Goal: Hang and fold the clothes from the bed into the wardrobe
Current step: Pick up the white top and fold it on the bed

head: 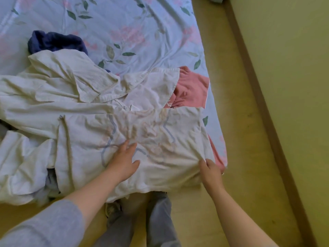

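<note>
Far left on the floral bedsheet point(135, 24), a crumpled navy garment point(55, 41); nearer, a rumpled cream shirt point(62, 82) sprawled over the left half, partly under the printed white T-shirt point(160, 125); pink garment point(192, 88) peeking from beneath its far right corner. T-shirt spread at the bed's near edge, long axis left to right, stitched hem at the left end. Left hand point(122, 161) pressed flat on its middle, fingers straight; right hand point(211, 172) pinching its right edge.

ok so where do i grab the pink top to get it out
Probably the exposed bunched part of the pink top, coming from the right edge of the bed: the rest is pinned under the white printed shirt, so it should slide out rightward.
</note>
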### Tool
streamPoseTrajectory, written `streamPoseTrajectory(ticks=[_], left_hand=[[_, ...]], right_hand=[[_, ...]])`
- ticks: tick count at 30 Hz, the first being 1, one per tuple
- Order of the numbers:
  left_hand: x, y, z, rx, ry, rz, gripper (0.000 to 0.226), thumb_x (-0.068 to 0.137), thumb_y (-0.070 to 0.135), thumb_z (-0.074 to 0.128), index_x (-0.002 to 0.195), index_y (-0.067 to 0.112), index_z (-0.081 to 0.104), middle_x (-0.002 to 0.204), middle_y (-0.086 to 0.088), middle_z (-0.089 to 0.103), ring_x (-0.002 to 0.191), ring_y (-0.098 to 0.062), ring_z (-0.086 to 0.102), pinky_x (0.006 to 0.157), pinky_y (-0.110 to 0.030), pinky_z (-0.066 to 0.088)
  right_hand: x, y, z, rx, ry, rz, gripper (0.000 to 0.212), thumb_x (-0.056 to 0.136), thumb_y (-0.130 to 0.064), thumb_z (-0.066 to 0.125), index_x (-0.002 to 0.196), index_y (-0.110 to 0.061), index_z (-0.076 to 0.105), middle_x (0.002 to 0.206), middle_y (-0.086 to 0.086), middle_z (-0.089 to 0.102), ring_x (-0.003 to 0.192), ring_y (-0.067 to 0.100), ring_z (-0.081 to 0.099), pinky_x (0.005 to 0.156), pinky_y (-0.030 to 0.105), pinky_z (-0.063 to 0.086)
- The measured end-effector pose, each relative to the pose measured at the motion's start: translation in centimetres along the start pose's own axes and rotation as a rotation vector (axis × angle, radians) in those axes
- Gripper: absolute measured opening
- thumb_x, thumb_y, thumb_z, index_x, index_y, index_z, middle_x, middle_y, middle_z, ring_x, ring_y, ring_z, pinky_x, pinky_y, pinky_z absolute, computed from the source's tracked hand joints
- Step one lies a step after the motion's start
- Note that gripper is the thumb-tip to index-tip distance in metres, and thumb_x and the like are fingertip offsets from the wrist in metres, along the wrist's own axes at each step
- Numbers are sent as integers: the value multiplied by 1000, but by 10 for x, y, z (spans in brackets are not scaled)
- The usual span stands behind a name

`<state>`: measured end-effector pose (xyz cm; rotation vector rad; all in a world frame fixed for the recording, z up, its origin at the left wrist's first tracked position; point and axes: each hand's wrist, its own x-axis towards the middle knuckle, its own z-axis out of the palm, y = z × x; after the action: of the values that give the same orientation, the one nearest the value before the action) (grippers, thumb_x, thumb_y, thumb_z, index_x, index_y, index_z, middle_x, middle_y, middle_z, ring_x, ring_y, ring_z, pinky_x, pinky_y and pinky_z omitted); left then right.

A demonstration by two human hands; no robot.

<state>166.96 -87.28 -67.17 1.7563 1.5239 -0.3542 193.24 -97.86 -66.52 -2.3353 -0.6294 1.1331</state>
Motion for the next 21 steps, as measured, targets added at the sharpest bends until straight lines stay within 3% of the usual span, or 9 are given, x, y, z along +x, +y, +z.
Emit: streamPoseTrajectory(ticks=[3,6,9,11,13,15,18,21], left_hand=[[4,1,4,56,18,-21,70,95,38,52,154,25,16,162,1,-3,148,-24,11,117,-34,20],[6,5,8,101,32,-63,67,95,39,51,153,24,21,162,-1,1,146,-27,18,116,-36,24],[7,10,3,103,165,-60,51,95,35,52,142,20,42,154,-6,25,133,-27,38,104,-34,36],[9,13,-6,87,263,19,38,93,29,55,129,16,54,135,-6,44,117,-24,50,90,-31,41],[12,18,-19,65,301,113,29,92,23,58,119,13,60,120,-4,51,104,-22,54,81,-29,41],[17,23,-31,69,339,189,23,90,17,60,112,11,63,112,-5,53,100,-23,56,78,-30,41],[29,30,-48,67,431,232,25,85,8,63,109,8,64,111,-9,55,103,-29,55,84,-36,43],[46,29,-64,72,488,230,39,81,8,64,120,8,59,123,-10,50,115,-31,47,96,-37,38]], right_hand=[[5,10,-5,15,11,45,29,96,-17,43,67,-11,40,65,4,44,65,23,42,58,38,39],[13,16,-9,-265,-99,73,26,96,-26,48,81,-6,55,76,9,59,73,29,57,67,39,48],[19,7,-14,-482,33,-65,20,85,-36,57,81,-17,57,74,-3,61,76,23,59,67,33,47],[26,-8,-15,-424,112,-172,21,83,-36,59,97,-19,59,92,-4,64,92,21,59,78,38,50],[38,-25,-13,-414,83,-287,37,87,-32,59,122,-19,54,118,-1,56,113,22,50,89,41,46],[53,-46,-9,-442,46,-447,45,90,-21,60,133,-14,51,132,6,49,123,26,44,97,37,40],[74,-82,2,-543,12,-636,50,89,-13,61,137,-9,50,141,11,46,130,30,41,104,35,36],[93,-110,18,-664,-21,-760,54,87,-12,62,138,-9,48,142,10,46,133,28,39,109,38,31]])
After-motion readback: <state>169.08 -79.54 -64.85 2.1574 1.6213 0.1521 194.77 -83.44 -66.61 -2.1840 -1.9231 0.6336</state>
